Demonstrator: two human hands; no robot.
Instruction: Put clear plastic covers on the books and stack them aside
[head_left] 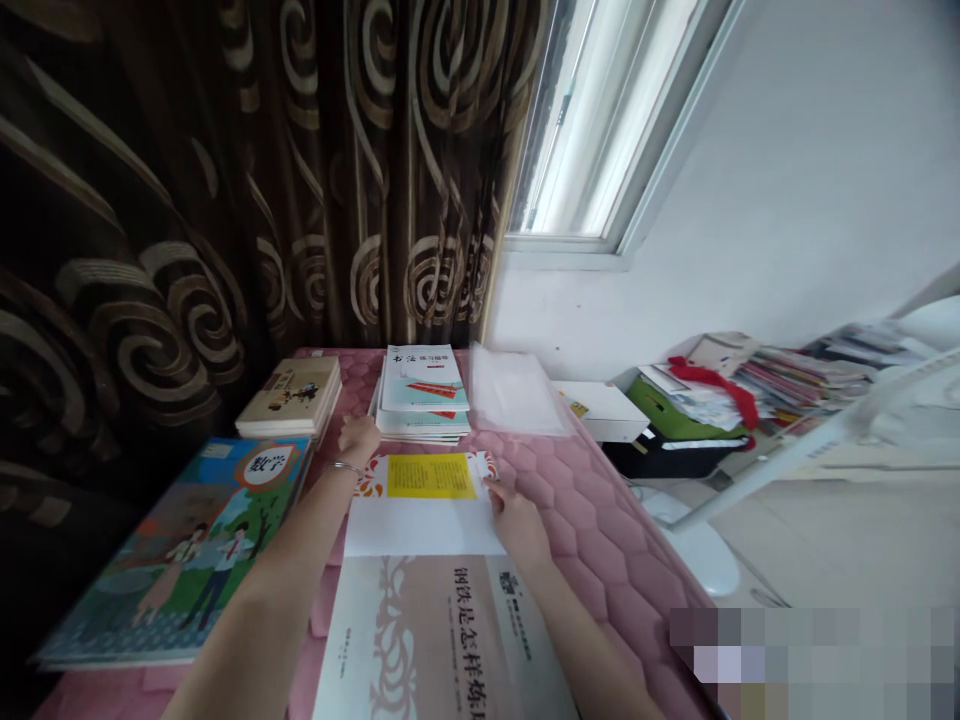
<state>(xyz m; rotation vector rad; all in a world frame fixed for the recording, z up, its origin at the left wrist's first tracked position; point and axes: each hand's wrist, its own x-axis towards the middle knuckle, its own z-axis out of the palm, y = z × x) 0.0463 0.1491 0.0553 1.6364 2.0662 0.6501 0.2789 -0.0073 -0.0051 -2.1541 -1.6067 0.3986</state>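
A book jacket [427, 610] with large Chinese characters lies lengthwise in front of me, its far end a white strip and a patterned flap with a yellow text panel [431, 476]. My left hand [360, 436], with a bracelet at the wrist, is at the flap's far left corner, close to a stack of booklets [421, 380]. Its fingers look curled, and what they hold is hidden. At the flap's right edge, my right hand [517, 520] has its fingers closed on the jacket, the index finger reaching over it. Whether a book lies under the jacket cannot be told.
A maths textbook [202, 550] lies at left, with a stack of beige books [292, 395] behind it. Clear plastic sheets [517, 390] lie at the far right of the pink quilted surface [600, 540]. Beyond its edge are a white box [604, 408] and a white stand [694, 540].
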